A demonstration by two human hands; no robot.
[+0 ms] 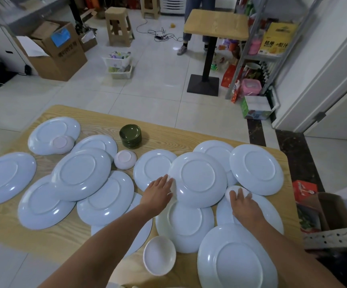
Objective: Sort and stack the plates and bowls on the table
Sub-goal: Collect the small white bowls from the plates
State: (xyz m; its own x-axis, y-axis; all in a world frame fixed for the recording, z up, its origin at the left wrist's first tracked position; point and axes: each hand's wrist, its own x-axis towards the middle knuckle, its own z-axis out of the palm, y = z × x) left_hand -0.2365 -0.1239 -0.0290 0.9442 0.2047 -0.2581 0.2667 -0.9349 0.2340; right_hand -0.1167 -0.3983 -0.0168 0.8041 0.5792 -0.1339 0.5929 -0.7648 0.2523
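Several pale blue plates lie upside down and overlapping across the wooden table (97, 119). My left hand (158, 193) grips the left rim of the central plate (198, 176), which rests on top of its neighbours. My right hand (244, 204) lies over a small white bowl (236, 191) turned upside down, fingers curled on it. Another white bowl (159, 255) sits upright at the near edge. Two more upturned bowls sit further back, one in the middle (125, 159) and one at the left (62, 144). A stack of dark green saucers (130, 135) stands at the back.
Beyond the table lie a tiled floor, a small pedestal table (216, 23) with a person's legs behind it, a metal shelf (257, 55) at right, cardboard boxes (58, 50) at left and a white basket (119, 65). A box (322, 213) stands by the table's right edge.
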